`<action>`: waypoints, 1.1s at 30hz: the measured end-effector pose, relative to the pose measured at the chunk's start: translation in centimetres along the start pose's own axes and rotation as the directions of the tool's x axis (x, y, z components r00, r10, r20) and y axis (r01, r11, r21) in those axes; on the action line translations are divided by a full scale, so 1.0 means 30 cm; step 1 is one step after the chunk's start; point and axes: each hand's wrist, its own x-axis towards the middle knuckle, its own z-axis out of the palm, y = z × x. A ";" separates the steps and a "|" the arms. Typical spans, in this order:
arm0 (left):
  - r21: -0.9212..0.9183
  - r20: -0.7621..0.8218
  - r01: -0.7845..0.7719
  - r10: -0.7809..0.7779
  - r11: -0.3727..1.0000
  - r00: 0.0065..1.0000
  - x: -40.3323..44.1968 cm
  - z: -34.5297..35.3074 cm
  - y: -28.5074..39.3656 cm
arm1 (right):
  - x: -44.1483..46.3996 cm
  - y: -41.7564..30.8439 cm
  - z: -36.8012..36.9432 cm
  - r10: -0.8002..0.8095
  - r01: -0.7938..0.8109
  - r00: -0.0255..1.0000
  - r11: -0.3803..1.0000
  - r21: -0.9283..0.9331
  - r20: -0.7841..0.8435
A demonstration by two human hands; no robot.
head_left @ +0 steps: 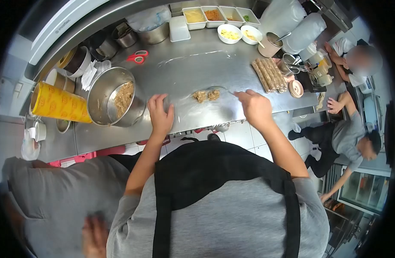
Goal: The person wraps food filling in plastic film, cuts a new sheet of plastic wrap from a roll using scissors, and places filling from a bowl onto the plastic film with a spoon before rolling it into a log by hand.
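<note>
My right hand (254, 107) grips the handle of a metal spoon (224, 89). The spoon's far end reaches two small lumps of brownish filling (200, 96) on the steel worktop, and its exact tip is hard to make out. Around the lumps lies what looks like a sheet of clear plastic film (193, 56), its upper edge creased. My left hand (161, 112) rests near the worktop's front edge, fingers apart and holding nothing. To its left, a large steel pot (139, 101) leans toward me with more of the same filling (123, 99) inside.
Wrapped rolls (269, 75) lie at the right. Red scissors (138, 56), ingredient tubs (194, 16) and two white bowls (229, 33) line the back. A yellow roll (60, 103) is at far left. One person (64, 202) stands close on my left; others are at the right.
</note>
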 end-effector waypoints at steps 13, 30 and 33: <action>0.052 0.022 0.001 -0.002 0.999 1.000 0.006 -0.005 0.008 | 0.038 -0.012 0.125 -0.156 0.156 0.988 0.988 0.003 -0.011; 0.020 0.009 0.001 -0.001 1.000 1.000 0.009 -0.009 0.002 | -0.058 0.067 0.058 0.041 -0.041 0.999 0.997 0.066 -0.001; 0.014 0.002 -0.008 0.008 1.000 1.000 0.001 -0.007 -0.001 | -0.057 0.136 -0.009 0.154 -0.152 0.987 0.986 0.071 -0.033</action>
